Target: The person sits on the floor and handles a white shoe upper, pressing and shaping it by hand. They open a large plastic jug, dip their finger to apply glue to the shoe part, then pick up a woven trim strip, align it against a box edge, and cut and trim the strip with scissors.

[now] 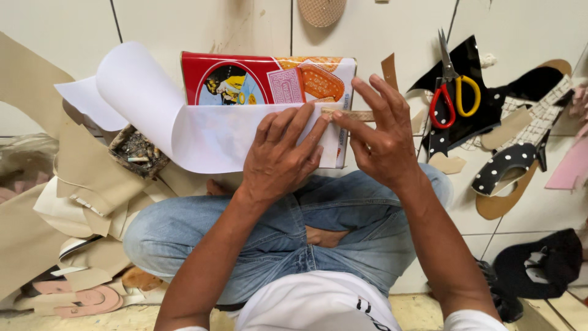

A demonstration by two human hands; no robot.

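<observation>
White paper sheet (pixel 208 132) lies curled over a red biscuit tin (pixel 245 76) on the lap; left hand (pixel 278 156) presses it flat, while right hand (pixel 380 135) pinches a tan strip (pixel 358 114) at its edge.

A flat rectangular tin box (pixel 267 79) lay at twelve o'clock from the person's lap, on the pale tiled floor. Its lid was red at the left, with a blue-framed picture, a pink patterned card, an orange biscuit picture and a white right end.
</observation>
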